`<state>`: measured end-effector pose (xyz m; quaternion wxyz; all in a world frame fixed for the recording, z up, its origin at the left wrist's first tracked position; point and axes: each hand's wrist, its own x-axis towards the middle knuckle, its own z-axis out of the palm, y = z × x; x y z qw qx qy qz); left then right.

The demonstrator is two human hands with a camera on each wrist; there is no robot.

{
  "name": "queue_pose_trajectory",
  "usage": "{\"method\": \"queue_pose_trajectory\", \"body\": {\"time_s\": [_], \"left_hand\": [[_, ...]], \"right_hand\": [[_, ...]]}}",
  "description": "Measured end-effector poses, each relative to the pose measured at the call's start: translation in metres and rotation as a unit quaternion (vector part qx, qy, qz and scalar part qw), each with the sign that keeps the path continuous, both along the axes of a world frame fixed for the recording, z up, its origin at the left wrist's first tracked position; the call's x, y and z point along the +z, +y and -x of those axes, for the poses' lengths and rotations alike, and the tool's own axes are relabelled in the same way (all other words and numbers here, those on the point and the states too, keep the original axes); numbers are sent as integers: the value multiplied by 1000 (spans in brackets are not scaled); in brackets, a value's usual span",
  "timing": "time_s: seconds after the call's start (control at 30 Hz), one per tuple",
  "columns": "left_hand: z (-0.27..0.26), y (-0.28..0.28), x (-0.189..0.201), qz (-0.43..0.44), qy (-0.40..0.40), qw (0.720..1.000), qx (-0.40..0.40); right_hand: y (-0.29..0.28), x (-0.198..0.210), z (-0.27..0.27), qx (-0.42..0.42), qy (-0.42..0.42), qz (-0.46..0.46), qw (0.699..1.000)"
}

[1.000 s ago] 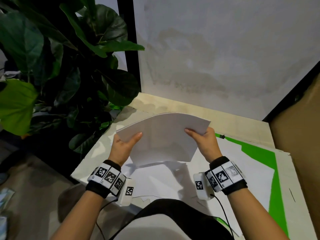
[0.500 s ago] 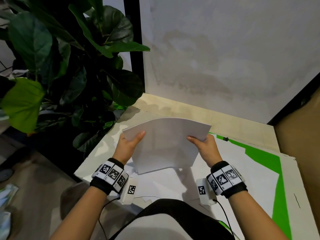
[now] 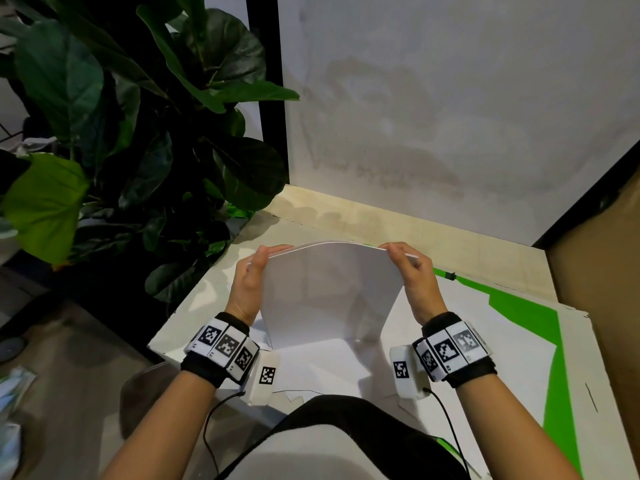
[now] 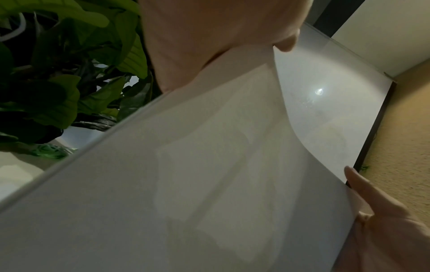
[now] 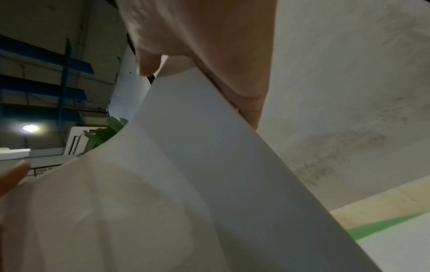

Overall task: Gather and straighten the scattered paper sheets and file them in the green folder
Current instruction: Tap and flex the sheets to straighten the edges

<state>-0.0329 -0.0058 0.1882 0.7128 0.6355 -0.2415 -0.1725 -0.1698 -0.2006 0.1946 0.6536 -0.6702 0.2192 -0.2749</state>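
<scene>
A stack of white paper sheets (image 3: 329,292) stands nearly upright on its lower edge on the table, bowed a little along the top. My left hand (image 3: 251,282) grips its left edge near the top corner, and my right hand (image 3: 412,275) grips its right edge. The stack (image 4: 209,184) fills the left wrist view, and the same sheets (image 5: 186,184) fill the right wrist view. More loose white sheets (image 3: 332,362) lie flat under the stack. The open green folder (image 3: 519,306) lies to the right, partly covered by paper.
A large potted plant (image 3: 138,133) crowds the table's left side. A white wall (image 3: 450,116) rises right behind the pale table (image 3: 363,220). A brown board (image 3: 606,271) stands at the right. My body is close to the table's front edge.
The stack has been turned from a tilted, slanted hold to upright and square, its lower edge down on the table. Both hands slid up to the top corners.
</scene>
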Motion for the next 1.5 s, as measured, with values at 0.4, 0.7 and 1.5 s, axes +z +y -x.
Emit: {"method": "queue_pose_trajectory", "body": {"time_s": [0.4, 0.7, 1.5], "left_hand": [[-4, 0, -1, 11, -22, 1000, 2], [0, 8, -1, -20, -12, 999, -31], [1, -4, -35, -52, 92, 994, 34]], "right_hand": [[0, 10, -2, 9, 6, -2, 1000], [1, 15, 4, 17, 38, 44, 998], [81, 20, -34, 51, 224, 698, 678]]}}
